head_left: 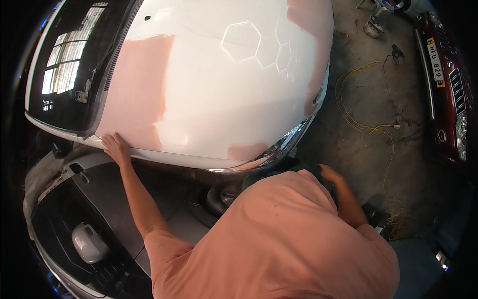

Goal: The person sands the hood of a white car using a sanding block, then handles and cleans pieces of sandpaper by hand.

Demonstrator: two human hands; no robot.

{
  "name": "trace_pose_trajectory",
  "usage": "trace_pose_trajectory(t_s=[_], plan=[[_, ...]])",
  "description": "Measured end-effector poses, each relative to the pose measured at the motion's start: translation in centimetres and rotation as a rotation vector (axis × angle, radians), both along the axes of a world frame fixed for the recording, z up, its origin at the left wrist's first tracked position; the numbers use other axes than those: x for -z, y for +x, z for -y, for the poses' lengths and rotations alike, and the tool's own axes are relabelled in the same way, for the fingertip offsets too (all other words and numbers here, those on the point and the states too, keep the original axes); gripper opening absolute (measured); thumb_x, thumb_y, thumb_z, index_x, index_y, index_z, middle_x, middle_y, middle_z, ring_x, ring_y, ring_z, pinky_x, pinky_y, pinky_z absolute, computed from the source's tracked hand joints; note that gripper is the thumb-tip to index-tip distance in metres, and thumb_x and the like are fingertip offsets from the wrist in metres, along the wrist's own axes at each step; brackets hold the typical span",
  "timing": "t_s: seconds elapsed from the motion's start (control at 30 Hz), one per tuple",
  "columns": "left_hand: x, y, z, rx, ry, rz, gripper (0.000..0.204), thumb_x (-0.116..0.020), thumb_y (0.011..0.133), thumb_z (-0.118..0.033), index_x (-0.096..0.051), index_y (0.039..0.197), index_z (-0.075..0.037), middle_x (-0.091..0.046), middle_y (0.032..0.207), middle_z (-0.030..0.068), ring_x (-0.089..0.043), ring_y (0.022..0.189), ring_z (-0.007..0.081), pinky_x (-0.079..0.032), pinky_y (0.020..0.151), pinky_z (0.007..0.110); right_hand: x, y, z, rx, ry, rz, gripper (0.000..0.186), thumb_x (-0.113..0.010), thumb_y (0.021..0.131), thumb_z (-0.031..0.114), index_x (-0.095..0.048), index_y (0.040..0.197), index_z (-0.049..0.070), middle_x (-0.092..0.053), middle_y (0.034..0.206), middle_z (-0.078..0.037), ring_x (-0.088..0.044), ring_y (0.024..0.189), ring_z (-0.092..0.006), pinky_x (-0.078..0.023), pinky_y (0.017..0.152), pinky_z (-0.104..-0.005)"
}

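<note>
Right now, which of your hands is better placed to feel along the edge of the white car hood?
Probably the left. The left hand already lies flat on the hood's edge, beside the pink patch. The right hand is down past the headlight, partly hidden behind the shoulder.

The concrete floor (368, 144) is grey and stained. A yellow cable (358, 107) lies in loops on it, and a dark red car (448, 89) stands at the right edge.
</note>
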State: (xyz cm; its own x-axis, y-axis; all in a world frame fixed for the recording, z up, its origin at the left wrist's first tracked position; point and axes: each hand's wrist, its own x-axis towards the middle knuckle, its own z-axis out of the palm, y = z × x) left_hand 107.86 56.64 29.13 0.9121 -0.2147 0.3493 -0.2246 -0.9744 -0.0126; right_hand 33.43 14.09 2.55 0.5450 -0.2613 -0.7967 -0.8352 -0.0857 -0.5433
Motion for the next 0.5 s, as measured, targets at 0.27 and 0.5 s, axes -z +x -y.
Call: trace_pose_trajectory(t_s=[0.27,0.5], plan=[[16.7,-26.5,-6.8,-0.624,-0.328,-0.185,0.094,-0.035,0.104,-0.068,-0.025,0.159,0.008,-0.016,0.16,0.0442,-0.022,0.15,0.0548,-0.023,0.123,0.055,-7.7,-1.3,10.1,0.298,0.454,-0.154,0.034,-0.064,0.078,0.005,-0.066,0.111,-0.001,-0.067,0.097,-0.011,-0.064,0.09,-0.0247,-0.052,0.083,-0.0416],[20.0,-46.0,3.7,-0.379,-1.097,-1.908,0.087,-0.041,0.104,-0.064,-0.032,0.158,0.004,-0.02,0.169,0.0227,-0.028,0.154,0.0366,-0.024,0.125,0.043,2.6,-5.7,10.4,0.425,-0.369,0.04,0.039,-0.056,0.086,0.002,-0.06,0.124,-0.002,-0.067,0.118,-0.025,-0.065,0.111,-0.0406,-0.051,0.092,-0.0467]])
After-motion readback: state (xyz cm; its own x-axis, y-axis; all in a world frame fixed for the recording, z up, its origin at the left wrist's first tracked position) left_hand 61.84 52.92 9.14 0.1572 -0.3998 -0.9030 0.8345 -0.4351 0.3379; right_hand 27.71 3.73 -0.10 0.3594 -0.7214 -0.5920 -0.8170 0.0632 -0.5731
